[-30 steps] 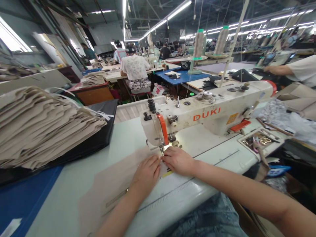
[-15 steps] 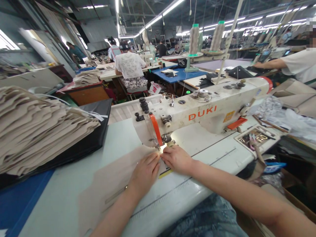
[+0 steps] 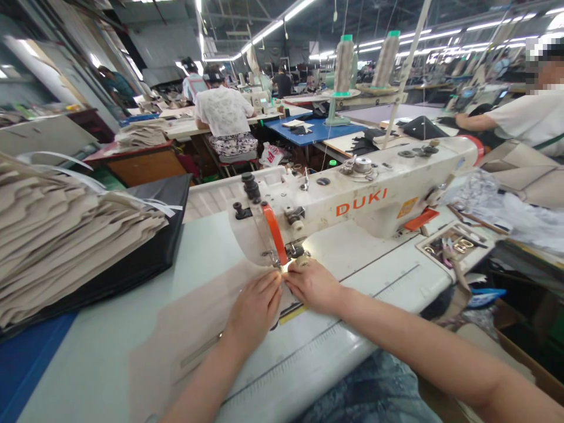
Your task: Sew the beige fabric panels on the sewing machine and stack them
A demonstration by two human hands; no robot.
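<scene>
A thin pale beige fabric piece point(image 3: 176, 320) lies flat on the sewing machine table, its far end by the needle of the white sewing machine point(image 3: 361, 200). My left hand point(image 3: 253, 302) rests over the fabric with fingers together, the fingertips closed on its edge just before the presser foot. Beside it, my right hand point(image 3: 314, 286) is pinched at the same spot, fingertips almost touching the left ones. What lies beneath the fingers is mostly hidden. The machine's lamp lights the needle area, behind an orange guard point(image 3: 274, 234).
A tall stack of beige fabric pieces point(image 3: 66, 235) sits on black material at the left. A small tray point(image 3: 456, 247) of scissors and metal parts is set in the table's right side. Thread cones point(image 3: 343, 64) stand behind the machine. A co-worker point(image 3: 524, 117) sits at the right.
The view has shifted slightly, so the machine and fabric appear a little further left. Both hands stay by the needle, with no clear change in their hold.
</scene>
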